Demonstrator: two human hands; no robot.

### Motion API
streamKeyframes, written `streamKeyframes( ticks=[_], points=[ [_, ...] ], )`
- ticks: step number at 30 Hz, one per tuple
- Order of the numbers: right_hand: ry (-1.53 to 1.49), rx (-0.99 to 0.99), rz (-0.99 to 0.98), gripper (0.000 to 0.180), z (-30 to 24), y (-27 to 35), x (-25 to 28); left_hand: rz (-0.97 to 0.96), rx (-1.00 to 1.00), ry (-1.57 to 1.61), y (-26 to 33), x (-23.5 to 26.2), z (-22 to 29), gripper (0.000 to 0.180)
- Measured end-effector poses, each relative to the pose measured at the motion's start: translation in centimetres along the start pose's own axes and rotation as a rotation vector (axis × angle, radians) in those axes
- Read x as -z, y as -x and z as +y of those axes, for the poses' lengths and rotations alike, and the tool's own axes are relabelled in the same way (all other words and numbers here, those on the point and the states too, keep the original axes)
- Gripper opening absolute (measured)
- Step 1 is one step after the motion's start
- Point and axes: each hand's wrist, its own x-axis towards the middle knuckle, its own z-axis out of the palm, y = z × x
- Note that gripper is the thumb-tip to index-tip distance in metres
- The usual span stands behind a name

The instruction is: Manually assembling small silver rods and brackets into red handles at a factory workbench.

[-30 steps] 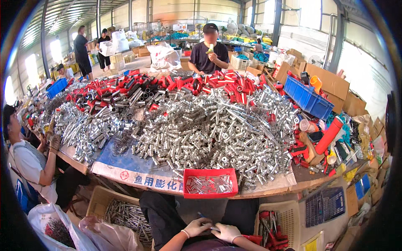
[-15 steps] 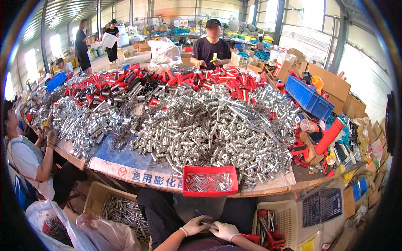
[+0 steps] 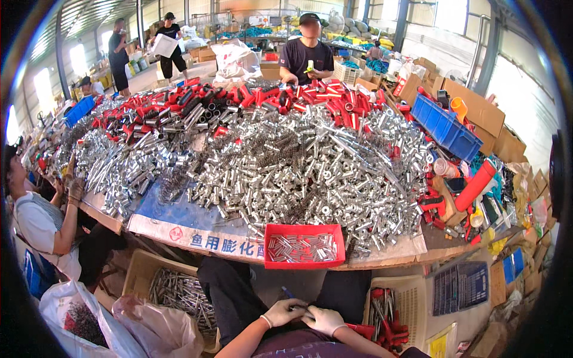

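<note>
Both hands wear pale gloves and meet low over my lap, in front of the table edge. My left hand (image 3: 284, 312) is closed, fingers bent inward. A slim dark-blue rod-like piece (image 3: 287, 293) shows just beyond its fingers; its lower end is hidden. My right hand (image 3: 325, 320) is closed too, its fingertips against the left hand's. What lies between the fingers is too small to make out. Ahead, at the table's near edge, a red tray (image 3: 305, 262) holds several short metal pins. Behind it spreads a big heap of silvery metal fittings (image 3: 286, 173).
On my left stand a tan crate (image 3: 138, 269) of metal rods and white sacks (image 3: 65, 292). On my right, a cream crate (image 3: 412, 310) holds red-handled tools. A blue bin (image 3: 444, 128) tilts at the table's right. Co-workers sit opposite (image 3: 307, 56) and at left (image 3: 45, 230).
The view has shifted slightly. My hands have drawn closer together, fingertips meeting, and the blue piece now points more upward. In the background, a person carrying a white sheet has stepped right.
</note>
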Motion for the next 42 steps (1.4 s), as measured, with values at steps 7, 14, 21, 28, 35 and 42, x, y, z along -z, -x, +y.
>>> streamKeyframes(
  ticks=[7,14,21,28,35,42],
  points=[
    [-0.072,0.037,-0.026,0.045,-1.2,1.0,1.1,0.006,-0.078,0.123,0.8,-0.9,0.3,0.024],
    [-0.081,0.101,0.004,0.045,-2.8,1.2,2.4,0.341,0.145,-0.346,0.3,-0.4,2.9,0.048],
    [-0.150,0.097,0.148,0.038,-2.6,1.4,3.9,0.119,-0.092,-0.122,1.9,0.7,6.1,0.034],
    [-0.102,0.105,0.082,0.037,-2.8,2.1,3.2,0.191,-0.121,-0.224,2.6,-0.1,5.9,0.041],
    [-0.103,0.068,0.054,0.040,-2.7,1.7,3.1,0.237,-0.043,-0.266,2.4,0.2,5.5,0.043],
    [-0.167,-0.029,-0.009,0.039,-2.5,1.6,3.9,0.129,0.278,-0.248,1.3,1.0,6.7,0.034]
  ],
)
